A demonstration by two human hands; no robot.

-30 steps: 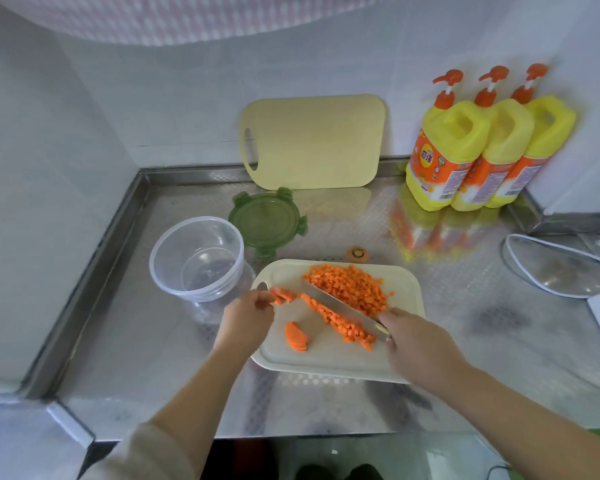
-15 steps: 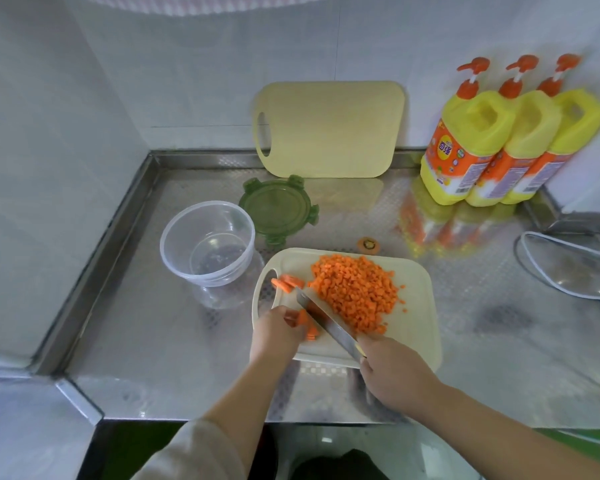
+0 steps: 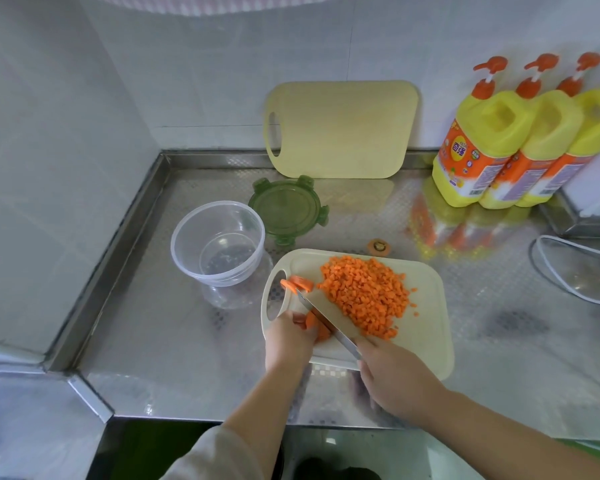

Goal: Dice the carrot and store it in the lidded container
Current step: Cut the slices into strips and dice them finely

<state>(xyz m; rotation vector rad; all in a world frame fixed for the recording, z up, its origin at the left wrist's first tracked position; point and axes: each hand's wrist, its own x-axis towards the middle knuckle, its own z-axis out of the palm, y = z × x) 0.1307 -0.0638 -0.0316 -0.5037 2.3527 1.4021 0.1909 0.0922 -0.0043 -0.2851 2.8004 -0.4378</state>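
Swept together since a second ago, diced carrot (image 3: 364, 292) heaps mid cutting board (image 3: 428, 327). Left hand (image 3: 290, 337) fingers pinch a carrot piece (image 3: 321, 331) at 7 o'clock; right hand (image 3: 395, 379) fingers grip the knife (image 3: 329, 315). Container (image 3: 187, 249) at 10 o'clock sits empty, lid (image 3: 288, 209) beside.

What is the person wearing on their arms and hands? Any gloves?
No gloves: the left hand and right hand are bare. A pale grey sleeve covers the left arm near the elbow; the right forearm shows no sleeve.
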